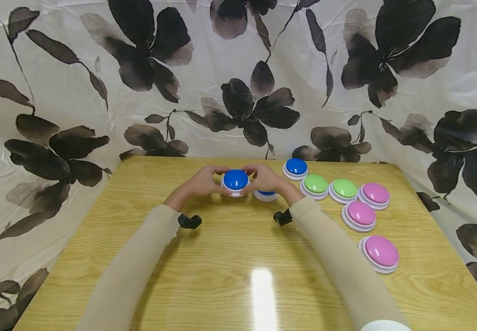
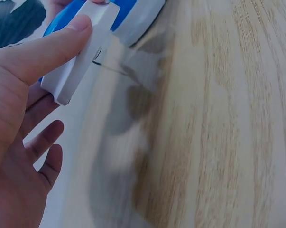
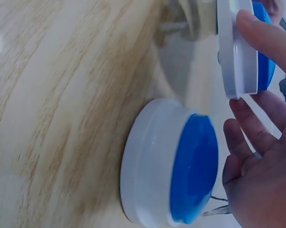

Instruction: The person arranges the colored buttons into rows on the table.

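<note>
Between both hands is a push button with a blue dome (image 1: 236, 179) and a white base, near the table's far edge. My left hand (image 1: 206, 182) grips its left side, the thumb on the white rim (image 2: 81, 57) in the left wrist view. From the right, my right hand (image 1: 264, 178) pinches the same rim between thumb and fingers. In the right wrist view the held button (image 3: 237, 52) is raised off the wood. A second blue button (image 3: 157, 161) stands on the table just below the right hand, partly hidden by it in the head view.
Another blue button (image 1: 295, 168) stands at the back right. Beside it are two green buttons (image 1: 315, 185), then several pink buttons (image 1: 360, 215) along the right side of the wooden table (image 1: 221, 257). A flowered cloth (image 1: 255, 105) hangs behind the table.
</note>
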A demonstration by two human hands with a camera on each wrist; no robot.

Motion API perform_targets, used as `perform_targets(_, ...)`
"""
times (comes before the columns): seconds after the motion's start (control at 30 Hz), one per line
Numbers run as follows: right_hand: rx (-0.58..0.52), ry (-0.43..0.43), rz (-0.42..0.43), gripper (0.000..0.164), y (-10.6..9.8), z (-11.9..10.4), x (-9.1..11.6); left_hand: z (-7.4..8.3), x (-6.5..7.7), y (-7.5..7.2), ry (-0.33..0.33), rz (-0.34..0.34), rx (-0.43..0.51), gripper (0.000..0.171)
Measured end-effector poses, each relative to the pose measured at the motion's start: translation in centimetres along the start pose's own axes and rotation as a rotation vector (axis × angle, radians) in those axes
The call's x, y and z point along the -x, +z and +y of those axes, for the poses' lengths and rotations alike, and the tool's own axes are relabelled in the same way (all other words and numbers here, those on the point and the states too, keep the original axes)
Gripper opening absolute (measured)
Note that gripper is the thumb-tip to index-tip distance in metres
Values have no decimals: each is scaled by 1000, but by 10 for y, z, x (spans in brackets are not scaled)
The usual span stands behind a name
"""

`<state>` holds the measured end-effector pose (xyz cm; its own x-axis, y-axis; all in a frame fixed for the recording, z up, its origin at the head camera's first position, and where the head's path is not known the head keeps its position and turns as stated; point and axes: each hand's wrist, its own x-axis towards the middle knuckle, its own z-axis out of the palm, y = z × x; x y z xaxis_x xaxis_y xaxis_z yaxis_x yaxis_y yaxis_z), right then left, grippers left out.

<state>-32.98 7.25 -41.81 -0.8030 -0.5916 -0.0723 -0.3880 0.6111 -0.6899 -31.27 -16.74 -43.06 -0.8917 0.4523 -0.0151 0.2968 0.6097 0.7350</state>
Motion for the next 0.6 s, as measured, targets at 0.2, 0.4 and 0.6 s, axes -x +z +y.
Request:
perform_targets(0.2, 4, 20, 5, 75, 1, 6, -4, -2, -4, 0, 6, -8, -11, 79)
perform_targets(0.4, 24, 27, 17, 75, 1, 7, -4, -8, -10, 4, 6, -7, -4, 78)
perform_targets(0.6, 43, 47, 11, 76, 5, 15, -7, -13, -12, 10, -1, -27, 3, 78)
